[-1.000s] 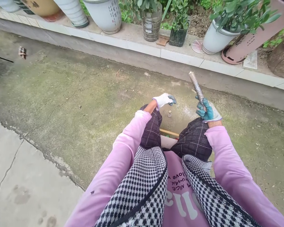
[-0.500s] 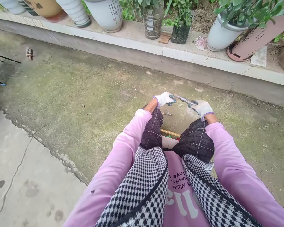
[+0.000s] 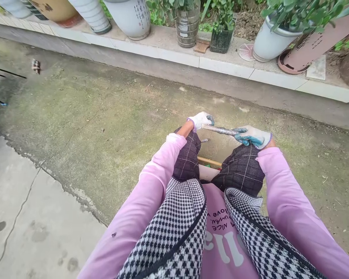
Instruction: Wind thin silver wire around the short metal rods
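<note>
Head view looks down on a slim rod wound with silvery wire (image 3: pixel 222 131), lying nearly level between two gloved hands above the gap between the knees. The right hand (image 3: pixel 253 136), in a white knit glove with teal-coated fingers and palm, has its fingers clamped on the rod's right end. The left hand (image 3: pixel 202 119), in a matching white glove with a purple cuff edge, sits at the pale left end, fingers curled; I cannot tell whether they grip anything. Below it, beside the left knee of the dark checked trousers (image 3: pixel 241 170), a small silvery piece (image 3: pixel 204 140) lies on the mossy concrete ground (image 3: pixel 104 116). A yellowish wooden bar (image 3: pixel 209 161) spans the gap between the thighs. Beyond the hands runs a white-tiled ledge (image 3: pixel 221 68) bearing a white pot with dark lettering (image 3: pixel 129 19) and a tilted-looking pink cylindrical planter (image 3: pixel 314 46).
</note>
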The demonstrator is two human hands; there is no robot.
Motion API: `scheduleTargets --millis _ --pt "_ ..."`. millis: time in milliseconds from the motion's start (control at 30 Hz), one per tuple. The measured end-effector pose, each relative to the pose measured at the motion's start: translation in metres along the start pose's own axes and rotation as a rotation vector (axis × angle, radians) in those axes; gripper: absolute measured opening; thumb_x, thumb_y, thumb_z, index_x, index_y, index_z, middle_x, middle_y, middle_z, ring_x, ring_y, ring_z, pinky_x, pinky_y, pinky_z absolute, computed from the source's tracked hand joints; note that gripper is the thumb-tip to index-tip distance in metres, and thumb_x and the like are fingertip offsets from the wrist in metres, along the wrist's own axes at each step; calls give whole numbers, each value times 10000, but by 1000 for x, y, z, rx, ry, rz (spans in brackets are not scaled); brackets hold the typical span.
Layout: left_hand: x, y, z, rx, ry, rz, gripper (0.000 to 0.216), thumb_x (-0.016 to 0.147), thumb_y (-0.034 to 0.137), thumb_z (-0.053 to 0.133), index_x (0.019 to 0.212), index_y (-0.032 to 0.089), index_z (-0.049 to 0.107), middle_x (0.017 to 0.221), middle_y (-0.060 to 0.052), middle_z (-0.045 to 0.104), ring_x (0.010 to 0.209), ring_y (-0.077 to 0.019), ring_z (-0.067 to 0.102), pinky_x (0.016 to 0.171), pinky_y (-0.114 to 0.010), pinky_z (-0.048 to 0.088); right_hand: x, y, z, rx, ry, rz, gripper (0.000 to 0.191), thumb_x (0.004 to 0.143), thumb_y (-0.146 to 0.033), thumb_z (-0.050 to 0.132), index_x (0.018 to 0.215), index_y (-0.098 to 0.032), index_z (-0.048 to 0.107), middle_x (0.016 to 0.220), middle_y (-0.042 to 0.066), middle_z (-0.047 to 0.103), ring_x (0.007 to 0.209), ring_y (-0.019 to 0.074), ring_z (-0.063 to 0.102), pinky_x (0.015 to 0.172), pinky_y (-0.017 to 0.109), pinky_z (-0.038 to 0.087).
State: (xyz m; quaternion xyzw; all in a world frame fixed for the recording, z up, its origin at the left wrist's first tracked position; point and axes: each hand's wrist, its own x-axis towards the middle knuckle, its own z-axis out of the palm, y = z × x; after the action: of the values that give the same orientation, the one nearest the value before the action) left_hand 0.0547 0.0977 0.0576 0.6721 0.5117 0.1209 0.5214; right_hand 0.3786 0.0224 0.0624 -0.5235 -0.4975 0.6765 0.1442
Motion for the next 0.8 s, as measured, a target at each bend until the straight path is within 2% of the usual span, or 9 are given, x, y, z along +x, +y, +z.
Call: scheduleTargets --millis 100,200,333,433,600,700,800 --pt "-2 -1 1 22 2 -8 150 807 66 743 742 191 793 714 45 727 763 -150 656 772 -253 514 6 1 -1 -72 -13 68 763 557 -567 1212 1137 -157 933 653 -37 620 557 102 447 477 253 346" --pt "0 -4 6 36 -10 -25 173 798 46 744 720 197 773 694 41 721 754 -154 654 759 -257 508 14 1 5 -172 1 161 640 620 -435 1174 1156 -154 968 629 -40 633 546 98 463 484 233 361" --pt "3 -5 12 76 -14 -33 167 767 33 769 711 189 792 676 47 710 731 -150 617 732 -261 478 29 -1 15 -251 205 246 407 724 -313 1106 1069 -155 959 583 -41 621 507 104 472 452 213 367" --pt "4 -3 15 -9 -6 -33 216 760 -15 731 786 161 853 690 49 721 707 -133 617 745 -248 510 37 -3 15 -239 341 196 376 816 -353 1085 1095 -148 939 569 -46 596 479 104 457 430 207 358" --pt "3 3 18 -281 -11 -30 395 700 -74 654 920 118 920 775 21 809 685 -102 662 789 -230 610 32 -8 6 -194 544 53 536 997 -571 967 1334 -166 872 628 -73 556 506 128 484 442 214 419" --pt "1 8 20 -378 -31 -8 392 720 -65 667 942 107 940 889 -38 899 724 -103 710 881 -261 685 25 -9 4 -202 578 18 488 1089 -626 848 1313 -193 825 681 -56 579 542 140 511 503 236 497" --pt "-3 14 20 -366 -101 -3 396 747 -56 686 970 111 969 1045 -77 968 761 -109 742 942 -274 710 27 -8 8 -292 549 57 367 1105 -576 822 1186 -218 807 772 9 701 669 181 681 665 281 636"
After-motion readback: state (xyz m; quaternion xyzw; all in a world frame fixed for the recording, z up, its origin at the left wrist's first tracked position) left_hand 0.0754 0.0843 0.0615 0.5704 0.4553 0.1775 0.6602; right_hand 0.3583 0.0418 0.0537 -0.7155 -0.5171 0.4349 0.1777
